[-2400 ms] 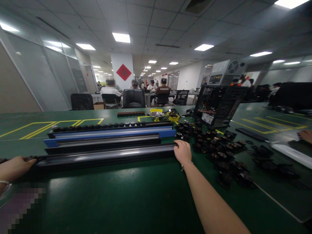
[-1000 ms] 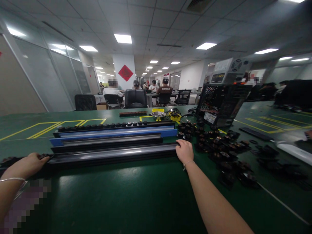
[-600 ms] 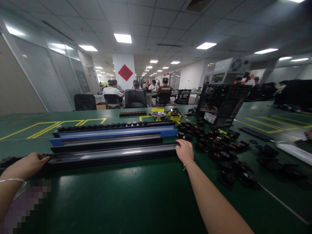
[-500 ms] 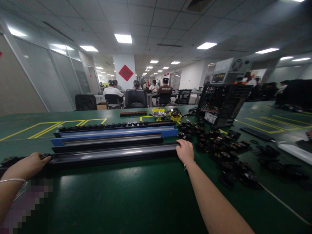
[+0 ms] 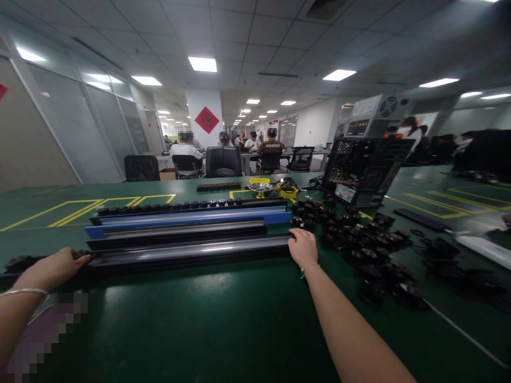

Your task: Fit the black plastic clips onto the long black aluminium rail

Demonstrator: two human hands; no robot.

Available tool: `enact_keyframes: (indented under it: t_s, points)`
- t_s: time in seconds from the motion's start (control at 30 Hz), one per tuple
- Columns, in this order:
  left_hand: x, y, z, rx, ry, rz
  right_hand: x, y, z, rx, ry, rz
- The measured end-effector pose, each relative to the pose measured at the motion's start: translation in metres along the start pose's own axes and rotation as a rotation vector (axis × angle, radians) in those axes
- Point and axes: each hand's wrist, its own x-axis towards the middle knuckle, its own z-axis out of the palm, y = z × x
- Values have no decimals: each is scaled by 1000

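Note:
A long black rail (image 5: 191, 251) with a shiny metallic strip along it lies across the green table in front of me. My right hand (image 5: 304, 247) is wrapped over its right end, thumb side toward me. At the rail's left end, the fingers and thumb of my left hand (image 5: 59, 266) are closed on a small black part, mostly covered by the hand. More black parts (image 5: 19, 261) sit in a row just left of that hand. Behind lie a shorter black rail (image 5: 179, 229), a blue rail (image 5: 275, 217) and a black rail lined with small parts (image 5: 195, 205).
Many loose black parts (image 5: 363, 239) are heaped right of my right hand. An open computer case (image 5: 359, 170) with power supplies (image 5: 379, 106) on top stands behind them. Farther back are a metal dish (image 5: 260, 186), cables and a brown strip (image 5: 219, 186). People sit at distant tables.
My left hand has slid slightly to the right at the rail's left end. My right hand and the rail stay where they were.

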Motion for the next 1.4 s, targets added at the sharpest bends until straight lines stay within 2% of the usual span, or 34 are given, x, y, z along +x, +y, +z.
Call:
enact_keyframes:
  t_s: [0.1, 0.67, 1.0, 1.4]
  points:
    - [-1, 2, -3, -28, -116, -49, 0, -1, -1, -1, -12, 0]
    - [5, 4, 3, 31, -99, -39, -1, -7, -7, -3, -36, 29]
    - [18, -6, 14, 7, -65, -56, -1, -8, -7, -11, -32, 36]
    - [10, 0, 9, -23, -53, -63, -1, -7, -7, -20, -27, 28]
